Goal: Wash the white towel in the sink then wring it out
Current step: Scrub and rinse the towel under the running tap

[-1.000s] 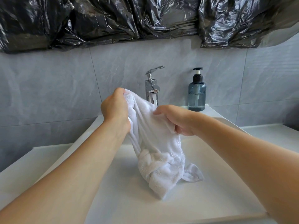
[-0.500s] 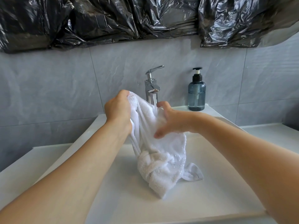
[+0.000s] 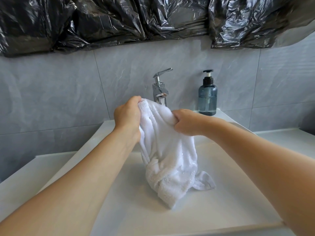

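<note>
While held up over the sink (image 3: 119, 210), towel (image 3: 167, 155) gripped at top by left hand (image 3: 127, 115) and right hand (image 3: 186, 122), fingers clamped on cloth; lower end resting on basin, below tap (image 3: 160, 89).

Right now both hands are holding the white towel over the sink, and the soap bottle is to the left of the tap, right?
Not quite. The head view shows the soap bottle to the right of the tap. The rest is right: the left hand and right hand grip the white towel over the sink.
</note>
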`<action>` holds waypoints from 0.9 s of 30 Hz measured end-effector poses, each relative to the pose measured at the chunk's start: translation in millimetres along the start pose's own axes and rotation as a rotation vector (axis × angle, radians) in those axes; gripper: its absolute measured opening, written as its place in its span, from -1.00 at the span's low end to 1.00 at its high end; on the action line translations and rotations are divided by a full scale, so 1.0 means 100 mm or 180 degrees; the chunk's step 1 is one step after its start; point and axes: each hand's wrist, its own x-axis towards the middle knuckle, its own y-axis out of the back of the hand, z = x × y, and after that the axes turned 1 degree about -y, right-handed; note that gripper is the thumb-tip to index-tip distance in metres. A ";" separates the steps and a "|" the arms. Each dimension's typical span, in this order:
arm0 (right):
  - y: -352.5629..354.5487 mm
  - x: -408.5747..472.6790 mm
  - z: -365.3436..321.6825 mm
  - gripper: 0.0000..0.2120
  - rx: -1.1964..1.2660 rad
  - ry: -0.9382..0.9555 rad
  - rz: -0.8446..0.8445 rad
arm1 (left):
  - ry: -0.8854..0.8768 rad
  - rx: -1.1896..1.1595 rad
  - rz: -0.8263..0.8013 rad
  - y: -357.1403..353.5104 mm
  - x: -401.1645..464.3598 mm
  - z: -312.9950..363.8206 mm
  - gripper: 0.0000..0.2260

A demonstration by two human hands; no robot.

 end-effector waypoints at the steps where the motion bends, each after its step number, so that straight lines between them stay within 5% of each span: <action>1: 0.00 0.00 0.00 -0.75 0.0137 0.0013 0.0047 | 0.0015 -0.0003 -0.0016 0.00 0.01 0.00 -0.75; 5: 0.02 -0.03 -0.02 -0.47 0.0833 0.0229 0.0258 | 0.0119 0.0042 -0.0049 0.02 0.07 -0.02 -0.84; 11: 0.10 0.00 0.01 -0.70 0.0670 -0.0055 0.0570 | 0.0334 0.0306 -0.0219 0.04 0.17 -0.12 -0.81; 19: 0.30 -0.01 0.14 -0.78 0.0644 -0.0859 0.0905 | 0.0811 0.0540 -0.2274 0.01 0.06 -0.18 -0.67; 23: 0.27 0.01 0.20 -0.86 0.0425 -0.0843 0.0618 | 0.0456 0.0596 -0.1821 -0.04 0.06 -0.25 -0.87; 27: 0.13 0.02 0.22 -0.56 0.0622 -0.0340 0.0333 | 0.0287 0.0695 -0.1366 -0.03 0.13 -0.27 -0.86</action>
